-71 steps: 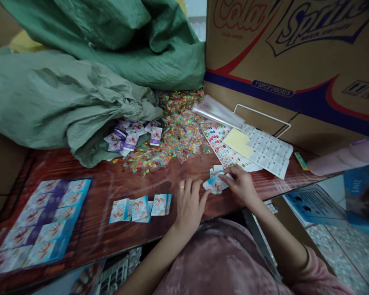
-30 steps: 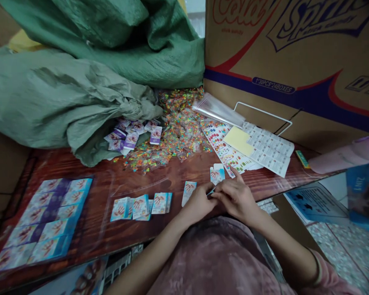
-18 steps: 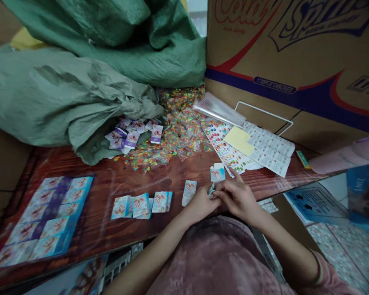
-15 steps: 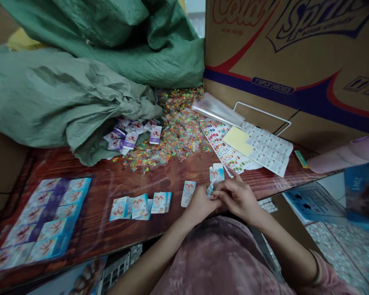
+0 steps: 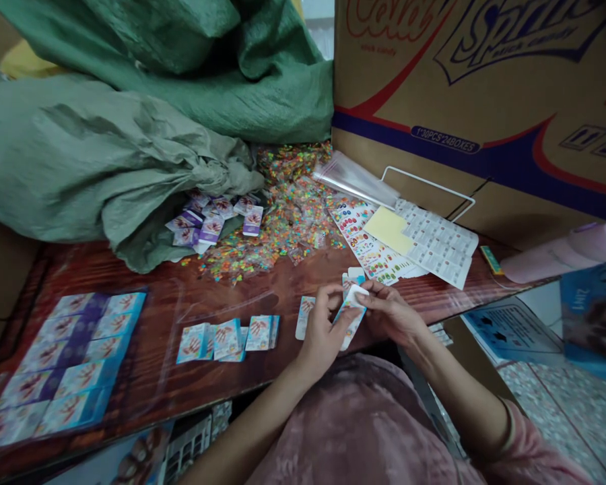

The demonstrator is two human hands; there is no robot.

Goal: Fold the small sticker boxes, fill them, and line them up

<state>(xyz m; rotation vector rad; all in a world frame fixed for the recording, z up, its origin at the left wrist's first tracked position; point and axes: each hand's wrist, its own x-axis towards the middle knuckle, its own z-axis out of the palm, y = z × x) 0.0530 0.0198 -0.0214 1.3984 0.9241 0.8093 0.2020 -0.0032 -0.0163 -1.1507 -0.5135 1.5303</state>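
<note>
Both hands meet over the front edge of the wooden table (image 5: pixel 146 391). My left hand (image 5: pixel 322 331) and my right hand (image 5: pixel 394 313) together grip one small blue-and-white box (image 5: pixel 353 311), held tilted between the fingertips. A flat box of the same print (image 5: pixel 304 316) lies on the table just left of my left hand. Another small box (image 5: pixel 352 277) lies just behind the held one. A short row of the same small boxes (image 5: pixel 225 337) sits further left.
A grid of finished boxes (image 5: pixel 60 367) lies at the left. Colourful candy packets (image 5: pixel 283 215) and more small boxes (image 5: pixel 209 219) spill from green sacks (image 5: pixel 106 148). Printed sheets (image 5: pixel 414 242) and a clear bag (image 5: pixel 356 178) lie before a big cardboard carton (image 5: pixel 485 101).
My hands drew a small box from the stack at the right toward me. One flat box was laid down left of them. The held box is now lifted and opened out.
</note>
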